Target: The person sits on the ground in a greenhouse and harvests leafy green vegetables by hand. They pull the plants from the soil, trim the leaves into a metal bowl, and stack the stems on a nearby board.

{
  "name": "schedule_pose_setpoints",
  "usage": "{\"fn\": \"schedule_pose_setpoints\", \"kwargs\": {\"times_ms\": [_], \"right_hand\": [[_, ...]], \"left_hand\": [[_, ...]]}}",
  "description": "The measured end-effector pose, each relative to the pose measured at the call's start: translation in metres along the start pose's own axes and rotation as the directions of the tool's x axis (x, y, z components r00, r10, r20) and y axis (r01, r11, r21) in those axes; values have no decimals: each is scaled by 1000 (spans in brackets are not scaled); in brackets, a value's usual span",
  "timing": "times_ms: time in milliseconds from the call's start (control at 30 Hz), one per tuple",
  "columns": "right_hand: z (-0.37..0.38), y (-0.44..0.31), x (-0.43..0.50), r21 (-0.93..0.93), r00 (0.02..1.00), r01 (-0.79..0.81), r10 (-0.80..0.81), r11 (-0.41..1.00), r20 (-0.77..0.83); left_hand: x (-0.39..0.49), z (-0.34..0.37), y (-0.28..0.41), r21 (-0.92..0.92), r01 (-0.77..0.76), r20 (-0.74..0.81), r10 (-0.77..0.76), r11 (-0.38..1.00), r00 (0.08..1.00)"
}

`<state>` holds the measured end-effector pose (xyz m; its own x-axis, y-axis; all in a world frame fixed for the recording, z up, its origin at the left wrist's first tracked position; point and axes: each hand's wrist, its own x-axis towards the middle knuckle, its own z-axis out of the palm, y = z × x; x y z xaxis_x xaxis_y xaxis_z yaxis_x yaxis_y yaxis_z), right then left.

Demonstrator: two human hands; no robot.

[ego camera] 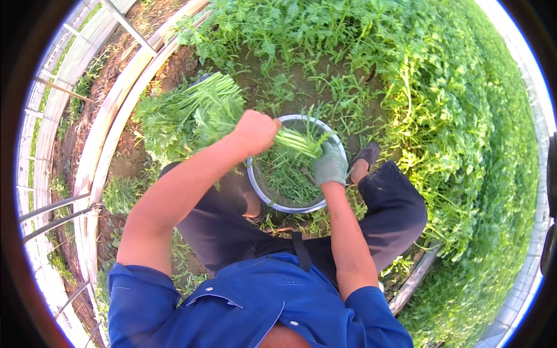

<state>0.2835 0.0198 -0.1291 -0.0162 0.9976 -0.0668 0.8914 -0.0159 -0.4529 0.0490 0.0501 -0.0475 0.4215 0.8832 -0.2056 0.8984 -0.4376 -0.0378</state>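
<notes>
My bare left hand (pixel 256 130) is closed around a bunch of leafy green stalks (pixel 296 141), whose stems reach to the right over a round basin. My right hand (pixel 330 166), in a thin green glove, is at the stem ends near the basin's right rim; its fingertips are partly hidden, and a small handle-like piece shows beside it. The basin (pixel 256 185) has a pale rim, stands between my feet and holds loose green trimmings (pixel 289 176). Beyond my left hand lies a pile of cut stalks (pixel 213 93) with their pale stem ends together.
Dense leafy plants (pixel 457 130) grow along the right and the far side. Soil with scattered greens (pixel 304 82) lies beyond the basin. Metal bars and plastic sheeting (pixel 109 117) run along the left. A wooden plank (pixel 415 278) lies at the lower right.
</notes>
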Motion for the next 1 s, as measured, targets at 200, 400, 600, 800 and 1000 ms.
{"fn": "schedule_pose_setpoints", "kwargs": {"times_ms": [200, 400, 600, 800, 1000], "right_hand": [[86, 54, -4, -182, 880, -173, 235, 968, 413], [148, 83, -3, -300, 869, -108, 236, 948, 434], [138, 74, -1, -314, 852, -7, 170, 949, 495], [87, 61, -12, -116, 848, -244, 270, 963, 457], [35, 32, -17, 218, 915, -212, 115, 952, 387]], "left_hand": [[-20, 53, 17, -78, 89, 211, -71, 993, 975], [-28, 57, 0, -124, 240, 311, -192, 963, 931], [-14, 32, -21, -126, 319, 406, -245, 939, 880], [17, 19, -39, 154, 169, 280, -207, 973, 937], [17, 6, -29, 583, -114, 54, 101, 804, 993]]}}
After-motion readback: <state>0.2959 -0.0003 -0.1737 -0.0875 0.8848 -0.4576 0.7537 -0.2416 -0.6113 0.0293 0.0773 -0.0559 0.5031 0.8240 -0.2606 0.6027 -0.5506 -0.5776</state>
